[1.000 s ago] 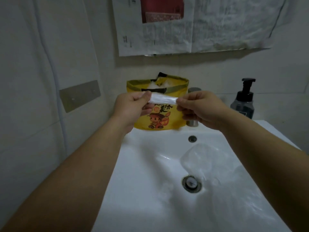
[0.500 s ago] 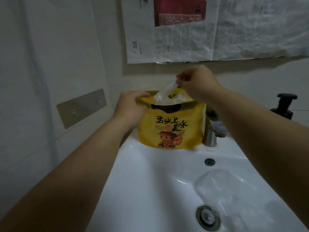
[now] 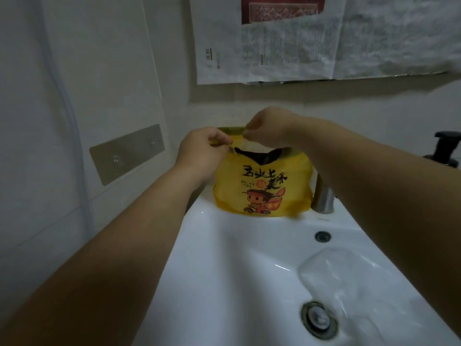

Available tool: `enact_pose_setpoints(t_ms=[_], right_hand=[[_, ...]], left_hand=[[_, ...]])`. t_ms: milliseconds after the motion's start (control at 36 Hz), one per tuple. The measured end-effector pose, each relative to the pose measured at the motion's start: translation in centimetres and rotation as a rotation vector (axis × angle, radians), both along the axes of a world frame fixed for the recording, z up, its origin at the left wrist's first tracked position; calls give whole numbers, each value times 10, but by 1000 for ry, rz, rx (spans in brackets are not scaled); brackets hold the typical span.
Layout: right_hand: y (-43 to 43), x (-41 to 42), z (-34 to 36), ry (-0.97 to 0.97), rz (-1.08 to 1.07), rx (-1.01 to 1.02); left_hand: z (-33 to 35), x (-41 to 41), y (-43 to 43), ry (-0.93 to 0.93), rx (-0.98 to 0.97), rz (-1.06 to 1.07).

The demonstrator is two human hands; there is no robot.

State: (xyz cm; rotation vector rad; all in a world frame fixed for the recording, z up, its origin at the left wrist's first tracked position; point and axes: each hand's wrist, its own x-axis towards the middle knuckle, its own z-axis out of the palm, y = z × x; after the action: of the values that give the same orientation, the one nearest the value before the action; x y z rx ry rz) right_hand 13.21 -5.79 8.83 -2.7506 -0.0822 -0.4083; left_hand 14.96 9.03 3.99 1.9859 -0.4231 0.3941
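Yellow snack bag (image 3: 262, 193) upright on washbasin (image 3: 224, 270) ledge. Left hand (image 3: 202, 151) pinches front rim, right hand (image 3: 269, 126) pinches back rim, probably to spread the mouth open.

The bag (image 3: 262, 193) at the back edge of the sink (image 3: 224, 270) is bright yellow, with an olive-green band along its rim, bold black characters on the front and a red-and-orange cartoon figure below them. The sink is glossy white, its drain (image 3: 318, 319) dull silver. The pump bottle (image 3: 446, 148) by the right edge is black. The newspaper (image 3: 299, 58) on the wall is grey-white with fine dark print and a dark red patterned picture.
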Motion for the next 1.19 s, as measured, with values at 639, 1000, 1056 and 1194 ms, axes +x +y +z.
enact_pose_setpoints(t_ms=[639,1000,1056,1194], right_hand=[[-82,-211,-118,511,-222,-36],[-111,-224,-165,397,-261,548],[-104,-217,-156,208,-204,854],[-87,-201,-139,2,-89,1501]], left_hand=[[-103,-147,-85,300,26,-432],[-134,-171,-90,486,74,-441],[-134,-168,-84,567,-74,-445],[-136,-151,-71,636,-330,-516]])
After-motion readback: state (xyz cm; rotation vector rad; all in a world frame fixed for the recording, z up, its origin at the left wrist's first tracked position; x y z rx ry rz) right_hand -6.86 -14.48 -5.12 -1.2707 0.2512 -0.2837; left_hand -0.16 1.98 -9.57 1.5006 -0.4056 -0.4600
